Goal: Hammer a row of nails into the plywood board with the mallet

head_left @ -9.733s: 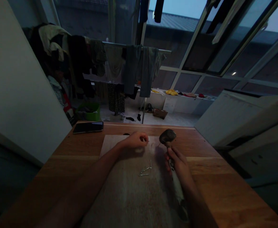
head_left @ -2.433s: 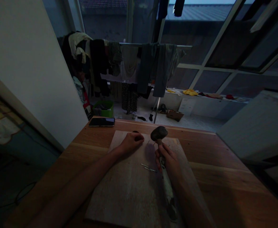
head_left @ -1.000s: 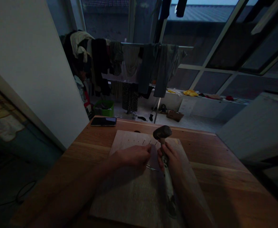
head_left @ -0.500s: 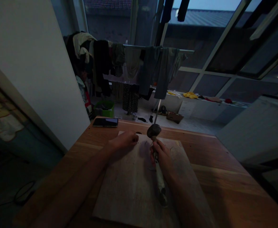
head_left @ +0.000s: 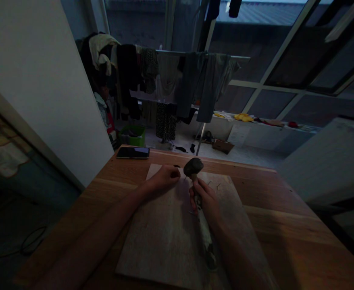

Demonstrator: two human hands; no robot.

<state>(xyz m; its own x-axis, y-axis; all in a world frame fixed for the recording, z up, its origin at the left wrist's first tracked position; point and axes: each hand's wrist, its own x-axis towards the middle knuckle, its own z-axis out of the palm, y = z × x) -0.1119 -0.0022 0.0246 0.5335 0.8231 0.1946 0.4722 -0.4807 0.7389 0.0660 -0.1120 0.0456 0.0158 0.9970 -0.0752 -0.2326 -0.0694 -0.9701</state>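
Note:
My right hand (head_left: 207,197) is wrapped round the worn, pale-patched handle of a hammer (head_left: 206,241), close below its dark rounded head. That head is raised at the far part of a flat wooden board (head_left: 155,237). On the board's far left rests my left hand (head_left: 167,177), its fingers curled into a pinch; whatever is in them is hidden. Thin nail-like pieces (head_left: 218,186) lie on the board right of the hammer. A small dark round thing (head_left: 177,166) shows at the board's far edge.
The board lies on a wooden table (head_left: 286,217). A phone (head_left: 133,152) lies at the table's far left corner. Beyond the table stand a clothes rack with hanging laundry (head_left: 189,86) and a green basket (head_left: 134,136). A white panel (head_left: 53,80) rises at the left.
My left hand has shifted slightly right, nearer the hammer head. The hammer head has moved a little left in my right hand. The view has tilted slightly.

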